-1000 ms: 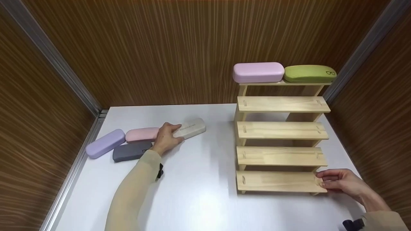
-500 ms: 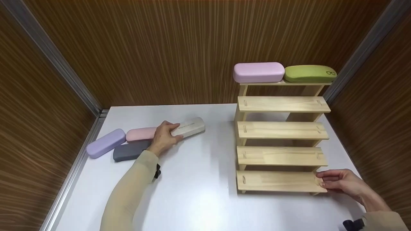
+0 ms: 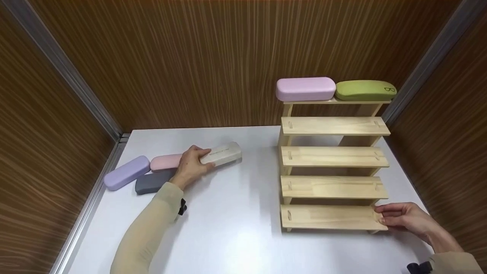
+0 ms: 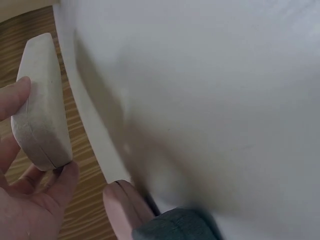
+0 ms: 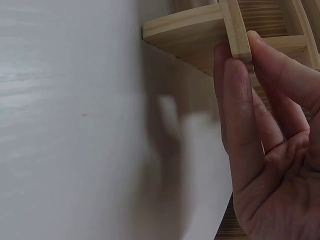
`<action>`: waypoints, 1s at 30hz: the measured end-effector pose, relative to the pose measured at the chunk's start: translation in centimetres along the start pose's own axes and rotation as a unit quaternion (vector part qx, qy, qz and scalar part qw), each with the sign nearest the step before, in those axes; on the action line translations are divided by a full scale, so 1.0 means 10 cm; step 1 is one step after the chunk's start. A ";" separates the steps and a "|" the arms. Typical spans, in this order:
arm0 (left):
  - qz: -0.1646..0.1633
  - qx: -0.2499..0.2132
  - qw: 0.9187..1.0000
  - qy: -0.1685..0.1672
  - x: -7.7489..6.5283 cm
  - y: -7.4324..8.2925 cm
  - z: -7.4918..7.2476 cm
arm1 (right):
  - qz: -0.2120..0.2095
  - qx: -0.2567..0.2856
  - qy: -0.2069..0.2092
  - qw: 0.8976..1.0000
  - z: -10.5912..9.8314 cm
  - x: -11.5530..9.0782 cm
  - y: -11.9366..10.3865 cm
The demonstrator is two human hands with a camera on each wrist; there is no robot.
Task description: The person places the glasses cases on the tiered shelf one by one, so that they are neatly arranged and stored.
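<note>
My left hand (image 3: pixel 191 166) grips a pale grey glasses case (image 3: pixel 222 153) by its left end, thumb on one side and fingers on the other. In the left wrist view this case (image 4: pixel 42 105) is held up off the white table, its shadow apart from it. Behind the left hand lie a pink case (image 3: pixel 165 163), a dark grey case (image 3: pixel 152 182) partly hidden by the wrist, and a lilac case (image 3: pixel 127 173). My right hand (image 3: pixel 412 221) pinches the right end of the lowest step of a wooden tiered shelf (image 3: pixel 331 217), as the right wrist view confirms.
On the shelf's top step, a pink-lilac case (image 3: pixel 306 89) and a green case (image 3: pixel 366 90) with a glasses drawing stand side by side. Wood-grain panels (image 3: pixel 205 64) with metal corner strips wall the white table (image 3: pixel 228 236) at the back and sides.
The left hand has drawn slightly left with the pale grey case, covering more of the pink and dark cases. The right hand keeps its pinch on the shelf. The head view has tilted slightly.
</note>
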State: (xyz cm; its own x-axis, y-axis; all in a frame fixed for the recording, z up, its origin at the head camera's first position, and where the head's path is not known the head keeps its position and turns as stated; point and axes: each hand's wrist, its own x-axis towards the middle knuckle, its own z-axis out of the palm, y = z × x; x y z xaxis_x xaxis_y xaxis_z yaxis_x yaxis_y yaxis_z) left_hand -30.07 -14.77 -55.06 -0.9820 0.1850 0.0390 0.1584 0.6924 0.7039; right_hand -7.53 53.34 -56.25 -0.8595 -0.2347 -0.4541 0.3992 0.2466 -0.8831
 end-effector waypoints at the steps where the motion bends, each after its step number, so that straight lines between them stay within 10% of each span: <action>1: 0.002 0.001 1.000 -0.001 -0.01 0.02 -0.01 | -0.002 0.001 -0.001 1.000 0.00 0.00 0.00; 30: 0.078 0.015 0.997 -0.003 -0.17 0.53 -0.32 | -0.004 0.007 0.001 1.000 0.02 0.00 0.02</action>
State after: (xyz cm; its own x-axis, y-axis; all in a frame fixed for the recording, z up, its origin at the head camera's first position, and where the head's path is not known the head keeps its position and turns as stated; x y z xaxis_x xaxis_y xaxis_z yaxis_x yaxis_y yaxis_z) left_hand -27.84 -13.67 -49.15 -0.9447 0.2958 0.1415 0.3116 0.6755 0.6683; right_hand -7.37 53.24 -56.39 -0.8635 -0.2345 -0.4466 0.3968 0.2306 -0.8884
